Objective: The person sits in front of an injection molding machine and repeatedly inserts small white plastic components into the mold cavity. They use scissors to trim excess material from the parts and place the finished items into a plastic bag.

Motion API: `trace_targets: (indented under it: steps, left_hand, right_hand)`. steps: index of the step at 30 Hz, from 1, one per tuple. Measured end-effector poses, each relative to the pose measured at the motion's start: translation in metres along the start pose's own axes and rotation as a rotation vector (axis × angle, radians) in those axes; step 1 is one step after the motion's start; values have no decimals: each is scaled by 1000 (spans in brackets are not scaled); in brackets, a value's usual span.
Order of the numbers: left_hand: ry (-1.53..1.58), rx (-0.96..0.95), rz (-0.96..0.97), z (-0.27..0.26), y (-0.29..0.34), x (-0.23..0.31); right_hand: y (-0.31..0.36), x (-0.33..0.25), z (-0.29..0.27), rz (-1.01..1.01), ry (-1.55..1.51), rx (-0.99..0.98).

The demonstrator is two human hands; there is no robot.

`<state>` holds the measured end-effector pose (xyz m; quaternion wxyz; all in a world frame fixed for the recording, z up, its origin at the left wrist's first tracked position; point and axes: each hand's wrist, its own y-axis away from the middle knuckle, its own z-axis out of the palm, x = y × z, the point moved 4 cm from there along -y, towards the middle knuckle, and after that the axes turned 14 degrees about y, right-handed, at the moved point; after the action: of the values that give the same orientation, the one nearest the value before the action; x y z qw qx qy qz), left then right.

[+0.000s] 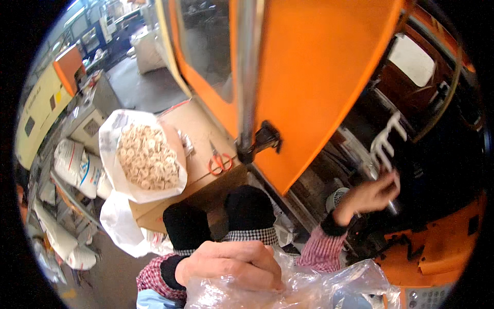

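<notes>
My right hand (368, 195) reaches out to the right, toward the dark inside of the machine. Its fingers are closed on the lower end of a white branched plastic piece (383, 141), whose short arms stick up beyond the fingertips. Close to me, my left hand (231, 265) lies with curled fingers on a clear plastic bag (329, 283), gripping its crumpled film. The palm side of this hand is hidden. What the bag holds is hard to make out through the film.
An open white sack (116, 134) full of small beige round parts (146, 157) stands on a cardboard box (198, 121). Orange-handled scissors (218, 162) lie beside it. An orange machine door (314, 77) with a black latch (265, 139) rises ahead. Filled sacks (77, 162) stand at left.
</notes>
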<state>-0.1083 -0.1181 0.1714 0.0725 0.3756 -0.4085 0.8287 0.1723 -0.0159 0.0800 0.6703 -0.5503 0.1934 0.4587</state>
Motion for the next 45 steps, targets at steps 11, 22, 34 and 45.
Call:
trace_targets:
  steps: [11, 22, 34, 45]
  left_hand:
    - [-100, 262, -80, 7, 75, 38]
    - [-419, 302, -76, -1, 119, 83]
    - [-289, 423, -87, -30, 148, 83]
    - [-355, 381, -131, -31, 133, 77]
  right_hand:
    - [179, -81, -45, 16, -304, -1158]
    - [462, -95, 101, 29, -316, -1595]
    - [257, -206, 38, 614, -1393, -2300]
    - [211, -206, 19, 441, -1494, -1842]
